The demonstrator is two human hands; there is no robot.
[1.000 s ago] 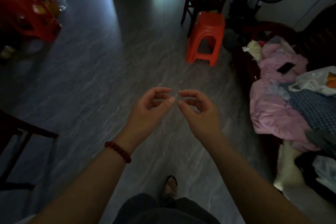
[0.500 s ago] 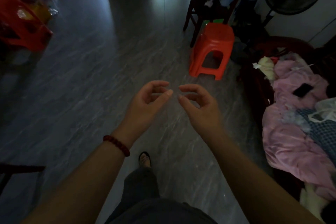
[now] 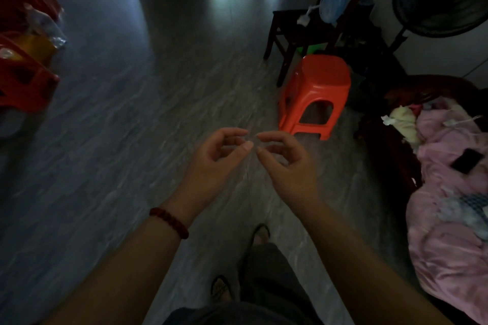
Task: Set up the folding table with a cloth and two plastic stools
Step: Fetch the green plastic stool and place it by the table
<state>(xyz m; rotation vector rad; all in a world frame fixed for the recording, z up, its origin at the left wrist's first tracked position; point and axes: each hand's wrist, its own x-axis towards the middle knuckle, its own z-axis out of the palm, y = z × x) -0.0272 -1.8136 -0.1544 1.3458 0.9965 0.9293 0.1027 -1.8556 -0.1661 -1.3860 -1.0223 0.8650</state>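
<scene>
Dim, floor glare, blurred edges

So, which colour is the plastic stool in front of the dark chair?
The stool is orange-red; the head view shows it.

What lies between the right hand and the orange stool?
Head view: only bare grey floor separates the right hand from the orange stool.

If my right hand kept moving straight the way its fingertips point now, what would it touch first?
Probably the fingertips of your left hand, just across a small gap from the right hand.
</scene>
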